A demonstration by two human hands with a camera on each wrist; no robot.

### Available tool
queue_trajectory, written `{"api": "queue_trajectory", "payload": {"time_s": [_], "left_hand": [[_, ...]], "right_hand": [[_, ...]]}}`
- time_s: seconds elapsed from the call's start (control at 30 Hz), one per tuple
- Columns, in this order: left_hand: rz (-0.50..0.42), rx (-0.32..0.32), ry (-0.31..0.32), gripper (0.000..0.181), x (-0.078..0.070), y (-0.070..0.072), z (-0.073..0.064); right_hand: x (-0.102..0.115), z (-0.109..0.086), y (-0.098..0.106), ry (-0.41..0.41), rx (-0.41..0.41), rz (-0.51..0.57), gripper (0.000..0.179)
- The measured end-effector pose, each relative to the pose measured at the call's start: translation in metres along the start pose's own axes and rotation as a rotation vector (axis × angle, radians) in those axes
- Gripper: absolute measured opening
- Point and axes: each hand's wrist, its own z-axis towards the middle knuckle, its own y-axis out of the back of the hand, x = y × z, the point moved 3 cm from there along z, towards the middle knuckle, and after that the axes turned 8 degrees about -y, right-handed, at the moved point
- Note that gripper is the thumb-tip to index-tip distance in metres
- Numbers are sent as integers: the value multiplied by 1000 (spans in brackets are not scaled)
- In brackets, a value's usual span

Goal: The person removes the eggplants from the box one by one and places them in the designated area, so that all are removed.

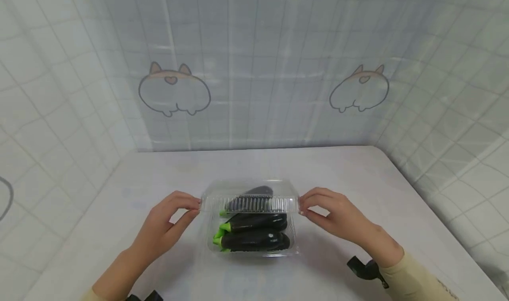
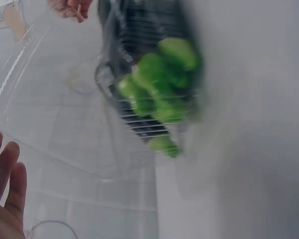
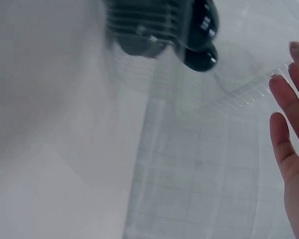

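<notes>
A clear plastic clamshell box sits on the table with several dark eggplants with green stems inside. Its hinged lid is partly raised and tilted over the far part of the box. My left hand pinches the lid's left edge between thumb and fingers. At the opposite edge, my right hand holds the lid the same way. The left wrist view shows the green stems through the ribbed wall. Rounded eggplant ends appear in the right wrist view, with fingertips at the lid's edge.
The box stands on a white table, with a tiled-pattern sheet behind it and similar walls at both sides. Black wrist devices show beside the forearms.
</notes>
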Motion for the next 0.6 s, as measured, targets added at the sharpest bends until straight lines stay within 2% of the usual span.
{"api": "queue_trajectory", "payload": {"time_s": [0.07, 0.17, 0.27, 0.4, 0.5, 0.6], "left_hand": [[-16, -14, 50, 14, 10, 0, 7], [-104, -49, 112, 24, 25, -1, 15], [-216, -82, 192, 26, 41, -4, 21], [-284, -106, 338, 13, 61, -9, 25], [-295, -110, 468, 11, 77, -15, 25], [-317, -125, 578, 19, 89, -22, 25]], "right_hand": [[-6, 9, 5, -33, -28, 29, 23], [-12, 24, 10, -127, -73, 47, 35], [-13, 39, 13, -269, -97, 76, 28], [-21, 52, 13, -469, -109, 183, 15], [-45, 52, 5, -588, -123, 266, 12], [-72, 48, -6, -673, -124, 305, 13]]}}
